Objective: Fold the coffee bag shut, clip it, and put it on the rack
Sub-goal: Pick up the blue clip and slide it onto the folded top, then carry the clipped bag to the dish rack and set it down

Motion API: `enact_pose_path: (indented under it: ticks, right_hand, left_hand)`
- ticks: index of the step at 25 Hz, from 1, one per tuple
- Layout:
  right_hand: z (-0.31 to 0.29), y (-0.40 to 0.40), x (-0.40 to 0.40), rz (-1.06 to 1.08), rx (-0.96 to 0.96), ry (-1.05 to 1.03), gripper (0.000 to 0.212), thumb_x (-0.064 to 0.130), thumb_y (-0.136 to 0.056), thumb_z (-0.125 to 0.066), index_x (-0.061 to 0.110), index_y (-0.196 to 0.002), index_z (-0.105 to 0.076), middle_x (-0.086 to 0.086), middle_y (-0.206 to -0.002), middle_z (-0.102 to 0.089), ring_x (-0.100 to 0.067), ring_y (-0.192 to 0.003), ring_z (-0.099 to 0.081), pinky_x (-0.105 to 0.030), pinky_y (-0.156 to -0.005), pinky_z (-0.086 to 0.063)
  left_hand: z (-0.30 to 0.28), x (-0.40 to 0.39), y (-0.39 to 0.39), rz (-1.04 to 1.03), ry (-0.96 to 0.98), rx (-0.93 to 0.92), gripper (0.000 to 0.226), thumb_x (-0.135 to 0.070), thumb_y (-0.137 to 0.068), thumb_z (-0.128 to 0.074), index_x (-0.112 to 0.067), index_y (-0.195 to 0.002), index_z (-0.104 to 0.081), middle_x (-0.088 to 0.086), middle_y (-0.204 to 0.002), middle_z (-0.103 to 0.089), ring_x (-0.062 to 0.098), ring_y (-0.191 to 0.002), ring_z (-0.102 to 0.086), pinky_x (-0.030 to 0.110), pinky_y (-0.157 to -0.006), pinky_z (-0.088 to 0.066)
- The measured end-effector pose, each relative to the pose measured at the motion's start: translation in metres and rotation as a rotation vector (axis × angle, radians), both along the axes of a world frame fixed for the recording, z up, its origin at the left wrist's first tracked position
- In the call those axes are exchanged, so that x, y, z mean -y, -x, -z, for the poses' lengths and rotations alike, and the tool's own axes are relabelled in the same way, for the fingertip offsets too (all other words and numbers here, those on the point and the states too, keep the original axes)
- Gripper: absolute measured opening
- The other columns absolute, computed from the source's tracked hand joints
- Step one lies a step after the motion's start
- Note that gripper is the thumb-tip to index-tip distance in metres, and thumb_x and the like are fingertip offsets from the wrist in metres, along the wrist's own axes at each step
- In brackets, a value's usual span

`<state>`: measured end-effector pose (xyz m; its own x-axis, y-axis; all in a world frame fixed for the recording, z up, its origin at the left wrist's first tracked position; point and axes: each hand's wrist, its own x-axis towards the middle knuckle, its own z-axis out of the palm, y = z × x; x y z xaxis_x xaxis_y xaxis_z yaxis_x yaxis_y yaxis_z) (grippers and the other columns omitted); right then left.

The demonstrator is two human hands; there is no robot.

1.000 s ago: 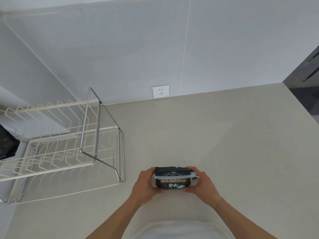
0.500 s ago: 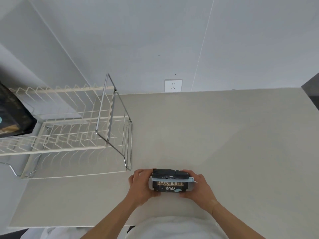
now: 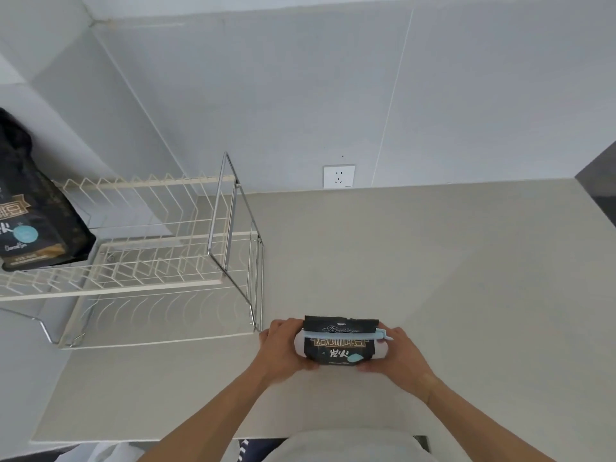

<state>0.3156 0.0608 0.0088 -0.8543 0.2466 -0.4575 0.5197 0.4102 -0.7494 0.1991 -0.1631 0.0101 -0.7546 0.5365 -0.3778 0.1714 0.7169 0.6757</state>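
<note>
A small black coffee bag [image 3: 340, 345] with gold and white print is held just above the counter near its front edge. Its top is folded over, and a light blue clip [image 3: 343, 333] runs across the fold. My left hand [image 3: 283, 348] grips the bag's left end and my right hand [image 3: 396, 355] grips its right end, by the clip's tip. The cream wire rack [image 3: 150, 261] with a chrome frame stands to the left, its nearest corner close to my left hand.
A second, larger black coffee bag [image 3: 30, 208] stands on the rack's upper tier at the far left. A white wall socket [image 3: 339, 176] sits above the beige counter [image 3: 433, 278], whose front edge lies just before my body. A dark surface borders the counter's right end.
The view has swung left and down, bringing the rack and the second bag further into sight. Both hands and the clipped bag have edged closer to the rack's corner.
</note>
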Motion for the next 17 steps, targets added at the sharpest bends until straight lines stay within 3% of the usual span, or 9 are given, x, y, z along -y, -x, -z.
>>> enact_pose_path:
  ticks: [4, 8, 14, 17]
  right_hand:
    - [-0.034, 0.009, -0.012, 0.049, -0.078, 0.038, 0.067, 0.044, -0.044, -0.087, 0.064, -0.100, -0.056, 0.010, -0.105, -0.063, -0.005, -0.097, -0.058, -0.024, -0.077, -0.044]
    - [-0.074, 0.017, -0.024, 0.110, -0.169, 0.084, 0.066, 0.037, -0.048, -0.093, 0.056, -0.103, -0.061, 0.004, -0.109, -0.065, -0.006, -0.088, -0.055, -0.021, -0.073, -0.041]
    - [-0.153, 0.029, -0.028, 0.164, -0.319, 0.082, 0.056, 0.031, -0.050, -0.095, 0.048, -0.096, -0.068, 0.023, -0.101, -0.068, -0.007, -0.092, -0.064, -0.025, -0.077, -0.049]
    - [-0.193, 0.033, -0.020, 0.161, -0.419, 0.072, 0.055, 0.021, -0.057, -0.093, 0.045, -0.099, -0.067, 0.018, -0.104, -0.070, -0.013, -0.096, -0.067, -0.032, -0.084, -0.052]
  left_hand:
    - [-0.037, -0.003, 0.011, -0.017, -0.131, 0.014, 0.072, -0.035, -0.056, -0.086, -0.043, -0.118, -0.052, -0.027, -0.108, -0.051, 0.006, -0.114, -0.039, 0.036, -0.102, -0.033]
    - [-0.074, -0.012, 0.022, -0.041, -0.265, 0.037, 0.068, -0.028, -0.058, -0.087, -0.046, -0.113, -0.052, -0.023, -0.114, -0.054, 0.007, -0.118, -0.044, 0.031, -0.099, -0.037]
    - [-0.137, -0.014, 0.045, -0.011, -0.502, 0.079, 0.063, -0.020, -0.058, -0.090, -0.038, -0.109, -0.058, -0.012, -0.112, -0.065, 0.006, -0.106, -0.061, 0.029, -0.094, -0.050]
    - [-0.173, -0.010, 0.055, 0.015, -0.602, 0.072, 0.060, -0.021, -0.056, -0.090, -0.044, -0.103, -0.060, -0.012, -0.106, -0.068, 0.012, -0.100, -0.067, 0.031, -0.086, -0.056]
